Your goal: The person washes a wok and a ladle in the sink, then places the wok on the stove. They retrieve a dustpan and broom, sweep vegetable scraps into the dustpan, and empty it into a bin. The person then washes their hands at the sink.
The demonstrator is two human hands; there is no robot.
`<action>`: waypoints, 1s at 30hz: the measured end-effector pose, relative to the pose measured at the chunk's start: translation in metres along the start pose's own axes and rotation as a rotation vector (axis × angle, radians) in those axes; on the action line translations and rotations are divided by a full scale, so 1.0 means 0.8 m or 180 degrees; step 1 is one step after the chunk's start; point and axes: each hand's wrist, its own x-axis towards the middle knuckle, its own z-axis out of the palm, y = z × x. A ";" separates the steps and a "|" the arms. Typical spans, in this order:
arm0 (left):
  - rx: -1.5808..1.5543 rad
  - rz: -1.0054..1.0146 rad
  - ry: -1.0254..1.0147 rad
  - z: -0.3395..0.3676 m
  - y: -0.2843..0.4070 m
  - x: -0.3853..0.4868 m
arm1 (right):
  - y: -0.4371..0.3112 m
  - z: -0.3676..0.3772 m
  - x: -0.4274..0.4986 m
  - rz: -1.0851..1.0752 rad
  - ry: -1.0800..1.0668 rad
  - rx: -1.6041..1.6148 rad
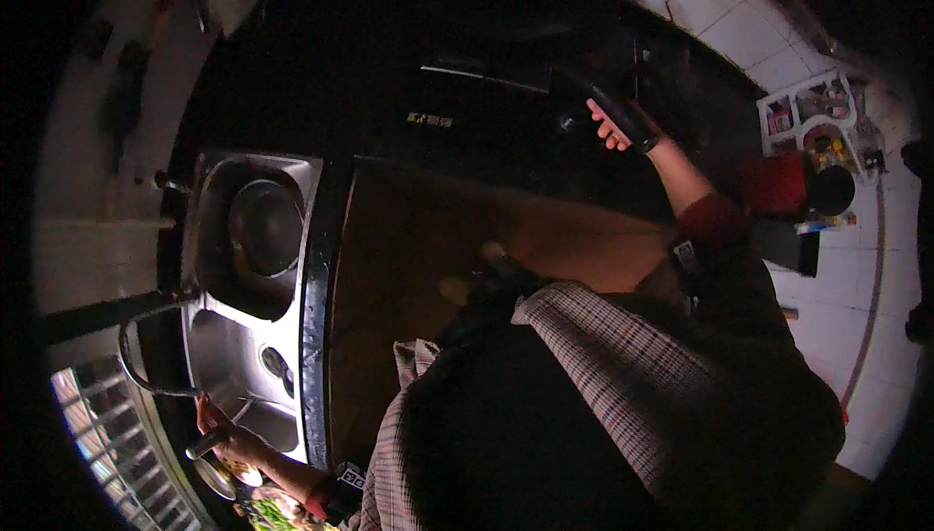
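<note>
At the lower left, the fingers of my left hand (222, 434) close on the end of a curved faucet spout (135, 367). A grey cylindrical thing lies across that hand near the wrist. Below the spout is the smaller basin of a stainless steel double sink (312, 199), with its drain (277, 363) in view. My right hand (611, 131) is out to the upper right, its fingers curled and a little apart. A long dark object (624, 115) lies along it and hides the palm. Close to these fingertips is a small shiny round thing (568, 122), too dark to name.
A round metal pan or bowl (266, 228) sits in the larger basin. Beside my left forearm are plates (217, 480) and green vegetables (271, 513). A barred window (117, 443) is at the lower left. On the right are a white rack (806, 111) and a red container (777, 182).
</note>
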 end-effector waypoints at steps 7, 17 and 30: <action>0.0075 -0.0048 0.0173 -0.043 -0.021 -0.033 | 0.002 0.079 0.082 -0.0324 0.0450 -0.3477; -0.1062 -0.0686 0.0467 -0.067 -0.028 -0.044 | -0.001 0.036 0.079 -0.1783 -0.0406 -0.5150; -0.2131 -0.0950 0.0387 0.121 0.268 -0.231 | 0.003 0.027 0.102 -0.2438 -0.0969 -0.5523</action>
